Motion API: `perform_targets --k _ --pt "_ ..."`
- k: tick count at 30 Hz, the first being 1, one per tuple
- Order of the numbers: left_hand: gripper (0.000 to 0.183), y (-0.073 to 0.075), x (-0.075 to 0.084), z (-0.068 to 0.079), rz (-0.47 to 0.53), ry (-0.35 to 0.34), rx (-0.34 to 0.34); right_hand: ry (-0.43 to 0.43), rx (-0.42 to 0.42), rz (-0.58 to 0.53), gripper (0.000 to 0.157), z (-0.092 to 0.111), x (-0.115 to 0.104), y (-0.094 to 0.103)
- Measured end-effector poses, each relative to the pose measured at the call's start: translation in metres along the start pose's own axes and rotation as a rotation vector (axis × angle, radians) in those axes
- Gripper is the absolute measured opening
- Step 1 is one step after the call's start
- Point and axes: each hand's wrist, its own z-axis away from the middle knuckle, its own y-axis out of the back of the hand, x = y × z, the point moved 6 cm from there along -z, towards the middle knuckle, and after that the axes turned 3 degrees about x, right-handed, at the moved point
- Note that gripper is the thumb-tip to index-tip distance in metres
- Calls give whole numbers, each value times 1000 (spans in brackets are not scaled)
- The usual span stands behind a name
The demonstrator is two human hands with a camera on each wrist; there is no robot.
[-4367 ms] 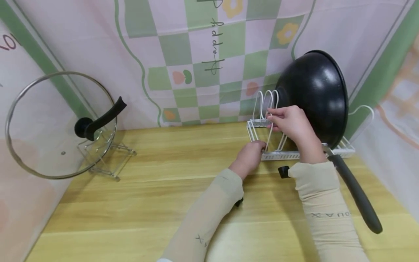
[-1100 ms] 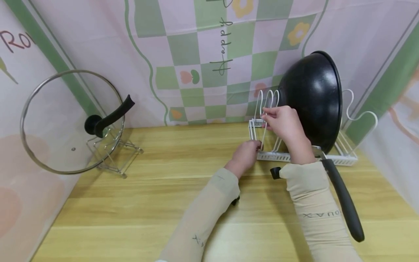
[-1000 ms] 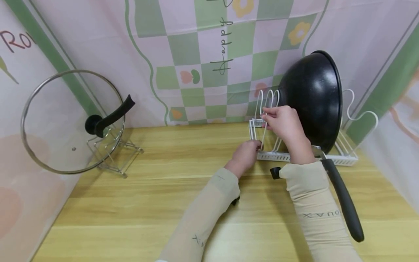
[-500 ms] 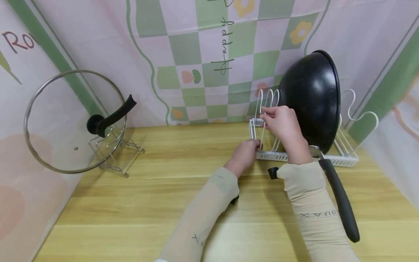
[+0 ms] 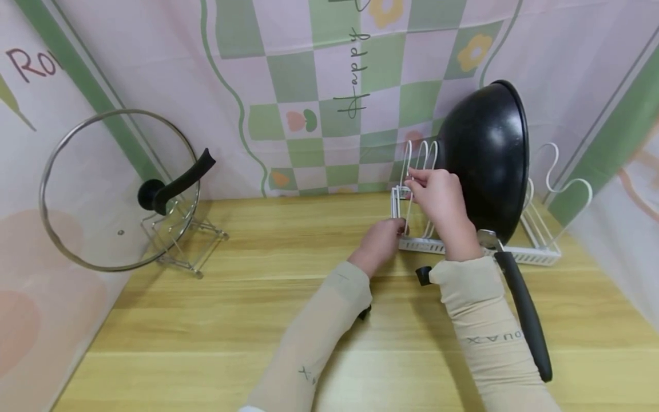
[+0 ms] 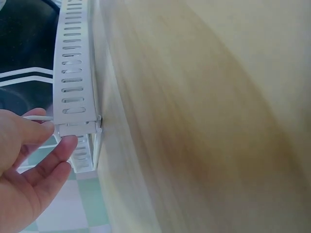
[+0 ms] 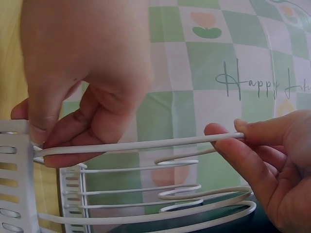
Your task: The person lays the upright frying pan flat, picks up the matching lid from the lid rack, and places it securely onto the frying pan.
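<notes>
A white pan rack (image 5: 422, 246) stands at the back right of the wooden table, expanded lengthwise, with several wire loop dividers. In the right wrist view, my two hands hold the same wire divider (image 7: 141, 144). My right hand (image 5: 440, 197) pinches its upper curve between thumb and fingers. At its foot, by the slotted rail (image 6: 73, 73), my left hand (image 5: 378, 246) grips the wire with thumb and fingertips. A black wok (image 5: 481, 160) rests on its side in the rack, right of my right hand. Its dark handle (image 5: 525, 312) slants toward the front.
At the left, a glass lid (image 5: 87, 200) with a black handle leans upright in a metal wire stand (image 5: 206, 246). A printed cloth (image 5: 288, 74) hangs behind the table (image 5: 154, 355). A tall curved wire (image 5: 571, 183) sticks up at the rack's right end.
The divider has shifted left along the rack with both hands on it. The wok has moved left and its handle has swung left. The head view has turned slightly.
</notes>
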Motion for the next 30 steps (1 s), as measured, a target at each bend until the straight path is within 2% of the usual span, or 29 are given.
perform_targets --k 8,15,30 --pt "18 2 -2 -2 -40 -14 2 -9 31 -17 36 0 -1 -4" --pt "17 3 -6 -3 -28 6 7 -15 37 -20 36 -1 -3 -8" --pt "16 5 -12 -2 -40 27 18 16 115 -3 32 -3 -6 -12"
